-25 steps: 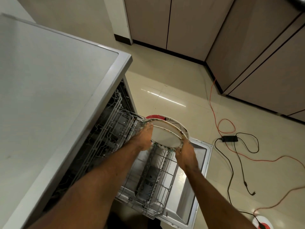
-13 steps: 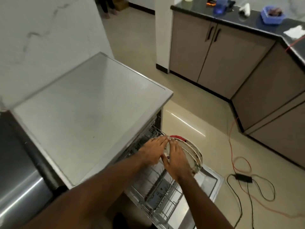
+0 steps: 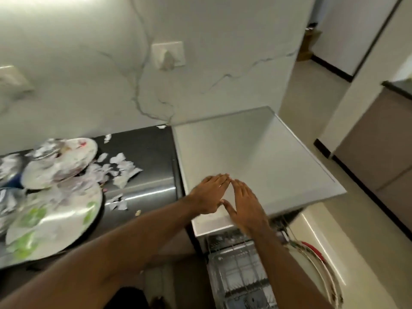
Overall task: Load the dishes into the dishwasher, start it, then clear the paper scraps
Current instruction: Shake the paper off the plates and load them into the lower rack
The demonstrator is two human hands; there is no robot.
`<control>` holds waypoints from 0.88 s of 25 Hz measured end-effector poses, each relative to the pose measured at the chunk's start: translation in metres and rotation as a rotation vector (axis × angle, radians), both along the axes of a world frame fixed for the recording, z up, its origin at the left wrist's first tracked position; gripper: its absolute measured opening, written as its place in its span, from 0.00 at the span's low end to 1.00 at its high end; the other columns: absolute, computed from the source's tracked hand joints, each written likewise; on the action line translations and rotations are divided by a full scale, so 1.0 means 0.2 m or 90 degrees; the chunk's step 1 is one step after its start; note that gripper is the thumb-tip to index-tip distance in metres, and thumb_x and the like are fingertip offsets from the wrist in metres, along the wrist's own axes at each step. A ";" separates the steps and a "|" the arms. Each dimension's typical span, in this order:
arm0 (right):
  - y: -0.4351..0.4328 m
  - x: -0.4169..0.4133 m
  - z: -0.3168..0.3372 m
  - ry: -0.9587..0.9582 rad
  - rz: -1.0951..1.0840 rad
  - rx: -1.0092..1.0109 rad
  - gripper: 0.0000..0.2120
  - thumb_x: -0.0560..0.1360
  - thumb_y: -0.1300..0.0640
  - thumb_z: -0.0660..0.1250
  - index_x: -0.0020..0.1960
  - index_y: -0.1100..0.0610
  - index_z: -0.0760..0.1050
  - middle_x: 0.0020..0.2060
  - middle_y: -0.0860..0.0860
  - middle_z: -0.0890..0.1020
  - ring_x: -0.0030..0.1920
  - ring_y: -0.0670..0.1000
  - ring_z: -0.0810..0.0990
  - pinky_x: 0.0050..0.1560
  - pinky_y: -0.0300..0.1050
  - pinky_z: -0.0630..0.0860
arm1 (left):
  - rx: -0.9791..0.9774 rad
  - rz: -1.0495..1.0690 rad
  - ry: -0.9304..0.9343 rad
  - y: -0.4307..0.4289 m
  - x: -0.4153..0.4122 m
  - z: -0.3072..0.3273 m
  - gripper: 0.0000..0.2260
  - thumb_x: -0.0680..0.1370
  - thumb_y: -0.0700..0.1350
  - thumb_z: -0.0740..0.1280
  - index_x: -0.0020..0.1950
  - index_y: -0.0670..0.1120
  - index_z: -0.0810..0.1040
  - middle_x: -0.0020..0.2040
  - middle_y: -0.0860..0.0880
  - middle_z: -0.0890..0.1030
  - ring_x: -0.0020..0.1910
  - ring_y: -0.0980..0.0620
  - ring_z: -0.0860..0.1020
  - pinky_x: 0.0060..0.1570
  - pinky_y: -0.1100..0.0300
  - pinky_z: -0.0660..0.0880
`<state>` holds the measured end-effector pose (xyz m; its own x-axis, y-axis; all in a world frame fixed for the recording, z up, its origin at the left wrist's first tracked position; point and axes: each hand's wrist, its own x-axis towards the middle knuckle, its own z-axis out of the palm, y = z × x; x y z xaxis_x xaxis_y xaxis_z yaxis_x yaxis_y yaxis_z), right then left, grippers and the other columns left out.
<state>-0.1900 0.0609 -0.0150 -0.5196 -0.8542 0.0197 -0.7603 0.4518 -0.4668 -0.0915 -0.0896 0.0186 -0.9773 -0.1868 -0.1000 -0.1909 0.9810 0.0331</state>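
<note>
My left hand and my right hand hover flat and empty over the white dishwasher top, fingertips nearly touching. Below them the lower rack is pulled out, with patterned plates standing on edge at its right. On the dark counter to the left lies a pile of dirty plates, one with green patches, among torn paper scraps.
A marbled wall with a socket plate rises behind the counter. Brown cabinets stand to the right across a strip of beige floor. The dishwasher's open door lies low at the bottom right.
My hands have let go of the plates in the rack and lifted over the dishwasher top. The view has swung up and left, bringing the counter with dishes and scraps into sight.
</note>
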 end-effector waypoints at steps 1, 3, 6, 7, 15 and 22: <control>-0.11 0.05 0.02 0.005 0.032 0.000 0.40 0.82 0.29 0.49 0.85 0.54 0.52 0.83 0.52 0.59 0.83 0.54 0.57 0.81 0.53 0.58 | -0.010 0.034 0.004 -0.09 0.10 0.03 0.38 0.82 0.53 0.67 0.84 0.42 0.50 0.84 0.43 0.52 0.83 0.44 0.53 0.80 0.50 0.52; -0.34 0.17 0.05 0.004 0.111 0.007 0.39 0.82 0.30 0.51 0.84 0.52 0.53 0.83 0.51 0.61 0.82 0.53 0.60 0.81 0.54 0.61 | -0.012 0.109 0.012 -0.25 0.31 0.05 0.38 0.82 0.54 0.68 0.84 0.43 0.52 0.84 0.44 0.54 0.83 0.45 0.55 0.80 0.50 0.53; -0.64 0.39 0.09 -0.046 0.196 0.012 0.35 0.81 0.31 0.58 0.82 0.48 0.59 0.79 0.49 0.68 0.77 0.52 0.69 0.77 0.50 0.67 | 0.024 0.216 0.019 -0.47 0.62 0.05 0.36 0.82 0.55 0.66 0.84 0.45 0.54 0.84 0.45 0.55 0.82 0.46 0.55 0.80 0.50 0.52; -0.73 0.46 0.10 -0.048 0.223 0.015 0.34 0.81 0.33 0.60 0.81 0.48 0.60 0.78 0.49 0.70 0.75 0.52 0.71 0.75 0.50 0.69 | 0.026 0.244 0.011 -0.53 0.72 0.04 0.36 0.82 0.54 0.66 0.84 0.44 0.53 0.84 0.45 0.54 0.82 0.46 0.55 0.80 0.51 0.53; -1.36 1.16 0.15 -0.045 0.367 0.128 0.20 0.83 0.39 0.62 0.67 0.50 0.75 0.61 0.51 0.82 0.61 0.53 0.80 0.59 0.53 0.78 | 0.129 0.541 -0.015 -0.88 1.64 -0.08 0.39 0.80 0.56 0.68 0.85 0.45 0.52 0.84 0.45 0.53 0.82 0.46 0.56 0.80 0.51 0.56; -1.79 1.60 0.06 -0.179 0.208 0.219 0.22 0.77 0.44 0.65 0.65 0.55 0.76 0.60 0.55 0.82 0.59 0.60 0.81 0.58 0.53 0.79 | 0.160 0.729 -0.067 -1.06 2.41 -0.18 0.38 0.81 0.57 0.66 0.84 0.44 0.53 0.84 0.42 0.53 0.82 0.43 0.54 0.80 0.50 0.53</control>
<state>0.1297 -0.2963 -0.0040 -0.1706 -0.9044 -0.3910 -0.7537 0.3754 -0.5394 0.3899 -0.3023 -0.0167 -0.2369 -0.9141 -0.3290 -0.9701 0.2038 0.1322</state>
